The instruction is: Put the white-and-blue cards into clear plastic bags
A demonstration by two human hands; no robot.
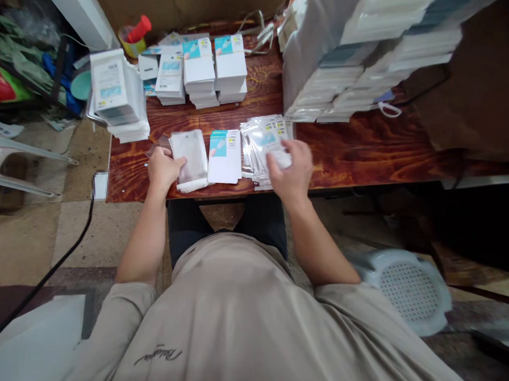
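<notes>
My left hand [164,169] grips the left edge of a stack of clear plastic bags [193,159], its thumb lying on top. Beside the bags is a stack of white cards [225,166] with a blue picture at the top. To the right lies an overlapping pile of bagged cards [255,156] in clear sleeves. Over that pile, my right hand [292,168] has its thumb and curled fingers around a bagged card [270,137]. Slight blur and the hand itself partly hide the right fingertips.
Along the back of the wooden table [333,158] stand stacks of cards [199,71] and a bundle of packs [115,90]. A tall pile of bagged packs [337,67] rises at the right. A tape roll [132,44] sits behind; a plastic stool [409,290] is at lower right.
</notes>
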